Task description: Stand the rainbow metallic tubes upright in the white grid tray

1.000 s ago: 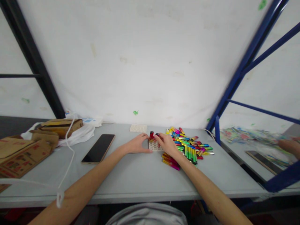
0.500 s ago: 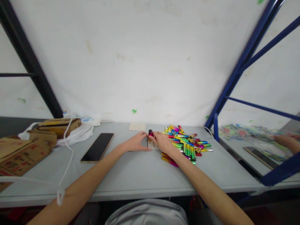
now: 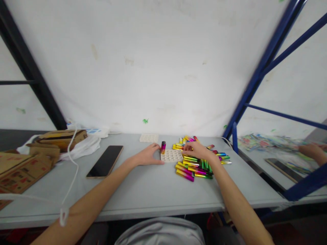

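Observation:
A white tray (image 3: 171, 156) with rows of small holes lies flat on the grey table. One lighter-like piece (image 3: 163, 147), purple above and yellow below, stands upright at its far left corner. My left hand (image 3: 149, 156) rests at the tray's left edge, thumb and fingers spread apart, a fingertip close to the upright piece. At the near left of a pile of shiny multicoloured pieces (image 3: 190, 161), just right of the tray, my right hand (image 3: 195, 149) has its fingers curled down; what they grip, if anything, is hidden.
A second white tray (image 3: 149, 137) lies near the wall. Left are a black phone (image 3: 105, 161), an opened cardboard box (image 3: 25, 166) and a white cable (image 3: 74, 160). At the right, beyond a blue frame (image 3: 251, 85), another person's hand (image 3: 313, 152) shows.
My right hand has left the upright piece and moved right onto the pile. The piece now stands free on the tray, and more of the tray shows. My left hand has hardly moved.

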The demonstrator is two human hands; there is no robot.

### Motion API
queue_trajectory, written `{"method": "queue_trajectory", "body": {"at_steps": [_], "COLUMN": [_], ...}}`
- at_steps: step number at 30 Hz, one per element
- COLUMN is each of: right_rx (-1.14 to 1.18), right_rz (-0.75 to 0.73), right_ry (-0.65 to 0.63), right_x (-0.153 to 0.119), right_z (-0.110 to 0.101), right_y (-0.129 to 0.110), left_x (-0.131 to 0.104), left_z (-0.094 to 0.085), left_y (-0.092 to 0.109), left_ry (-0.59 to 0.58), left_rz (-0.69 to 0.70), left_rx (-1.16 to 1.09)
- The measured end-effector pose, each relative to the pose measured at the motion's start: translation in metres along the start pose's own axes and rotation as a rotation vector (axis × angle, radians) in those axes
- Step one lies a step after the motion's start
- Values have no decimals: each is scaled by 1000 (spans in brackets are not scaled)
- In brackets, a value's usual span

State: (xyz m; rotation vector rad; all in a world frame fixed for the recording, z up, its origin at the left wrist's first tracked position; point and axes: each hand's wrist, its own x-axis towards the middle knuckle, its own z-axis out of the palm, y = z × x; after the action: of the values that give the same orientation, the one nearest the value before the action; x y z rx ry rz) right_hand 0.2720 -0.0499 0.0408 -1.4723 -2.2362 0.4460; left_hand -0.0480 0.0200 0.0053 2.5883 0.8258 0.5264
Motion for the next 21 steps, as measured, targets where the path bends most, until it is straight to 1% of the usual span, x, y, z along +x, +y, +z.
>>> {"method": "queue_trajectory", "body": {"at_steps": [5, 9, 12, 15, 21], "right_rx": [119, 184, 187, 122, 87], "right_rz": [40, 95, 118, 113, 81], "right_ry": [-44, -145, -189, -198, -163], "right_x": [-12, -21, -24, -23, -19], "right_z": [-19, -28, -30, -29, -23], "right_y": [5, 14, 17, 15, 13], "left_x": [-1, -1, -1, -1, 0], "left_z": [0, 0, 0, -1, 0], "left_y": [1, 0, 1, 2, 0], "left_ry": [16, 15, 8, 0, 28], "left_rz": [7, 10, 10, 3, 19], "left_rx": [-19, -14, -11, -12, -16]}}
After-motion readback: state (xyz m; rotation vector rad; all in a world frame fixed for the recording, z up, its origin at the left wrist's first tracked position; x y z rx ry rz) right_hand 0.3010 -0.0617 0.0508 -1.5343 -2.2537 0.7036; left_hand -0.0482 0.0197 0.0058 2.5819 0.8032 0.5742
